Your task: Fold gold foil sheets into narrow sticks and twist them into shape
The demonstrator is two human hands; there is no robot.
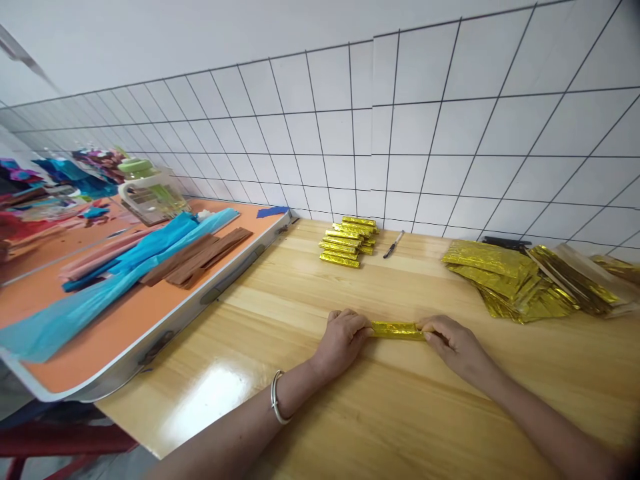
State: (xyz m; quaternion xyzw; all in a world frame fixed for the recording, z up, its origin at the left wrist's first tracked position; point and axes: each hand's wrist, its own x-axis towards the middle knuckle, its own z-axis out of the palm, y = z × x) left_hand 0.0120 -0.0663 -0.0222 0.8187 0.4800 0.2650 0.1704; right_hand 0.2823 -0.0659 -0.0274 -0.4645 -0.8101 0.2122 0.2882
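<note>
A narrow strip of shiny gold foil paper (pixel 397 330) lies stretched between my two hands, low over the wooden table (pixel 280 293). My left hand (pixel 345 340) is closed on its left end, with a silver bangle on that wrist. At the right end, my right hand (pixel 450 340) pinches the strip between thumb and fingers. The fingertips partly cover both ends. Beyond my hands, a stack of folded gold foil strips (pixel 345 243) sits near the wall. Flat gold foil sheets (pixel 505 277) are heaped to the right.
A pen (pixel 394 245) lies beside the stacked strips. On the left, an orange table (pixel 240 243) with a raised metal edge carries blue crepe paper (pixel 145 250), brown strips (pixel 200 257) and a green-lidded bottle (pixel 137 168). A white tiled wall (pixel 330 133) bounds the back.
</note>
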